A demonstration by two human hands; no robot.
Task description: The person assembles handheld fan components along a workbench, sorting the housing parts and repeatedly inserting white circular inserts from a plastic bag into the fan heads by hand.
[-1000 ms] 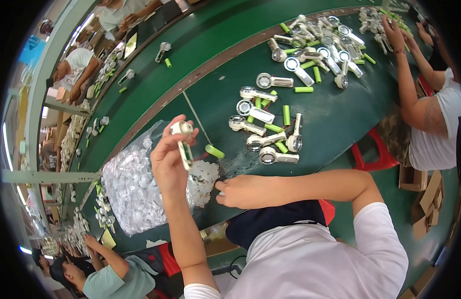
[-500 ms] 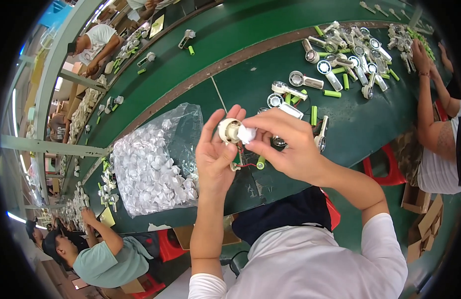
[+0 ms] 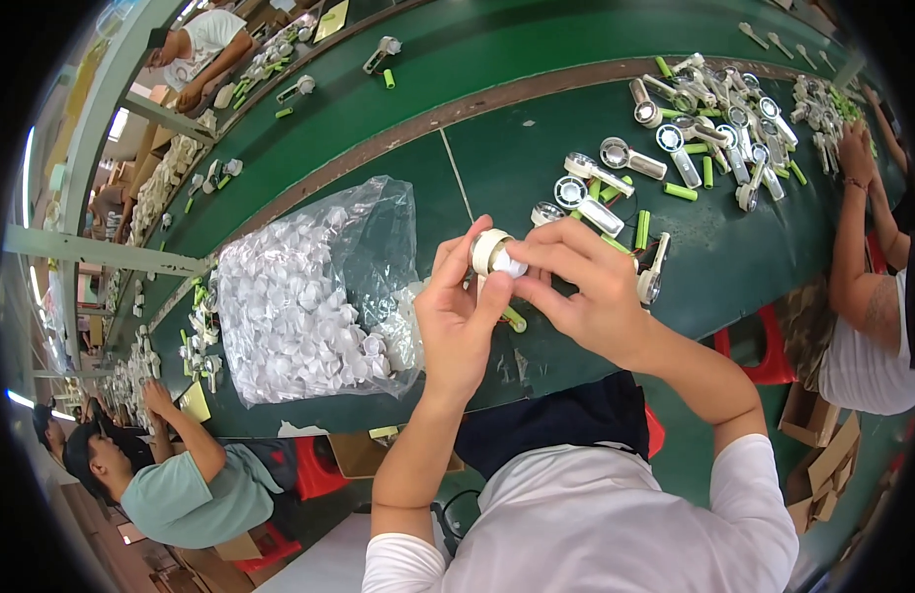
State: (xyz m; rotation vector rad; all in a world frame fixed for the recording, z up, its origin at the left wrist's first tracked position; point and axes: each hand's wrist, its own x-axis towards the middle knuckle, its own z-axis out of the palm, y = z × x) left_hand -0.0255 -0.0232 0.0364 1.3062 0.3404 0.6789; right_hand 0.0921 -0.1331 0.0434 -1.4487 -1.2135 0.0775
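My left hand (image 3: 456, 331) is closed around the round, cream-coloured head of a handheld fan (image 3: 486, 247), its open side turned to the right. My right hand (image 3: 591, 287) pinches a small white fan blade piece (image 3: 510, 265) that sits partly inside that round head. Fingers cover most of the contact between the two. Just below them shows the end of a green battery cell (image 3: 517, 321); the handle is largely hidden by my left hand. Left of my hands lies a clear plastic bag (image 3: 383, 217) full of similar white pieces.
Several handheld fans (image 3: 630, 158) with green cells (image 3: 680, 192) lie heaped on the green table (image 3: 428, 173) to the right. Beyond a raised brown edge (image 3: 378, 138) runs a green belt (image 3: 497, 49) with scattered fans. Other people work at left and right. A metal post (image 3: 112, 252) stands left.
The white blade piece has gone from beside the fan head to partly inside it. Both hands have come closer together, the left moving rightward. The whole view has shifted slightly.
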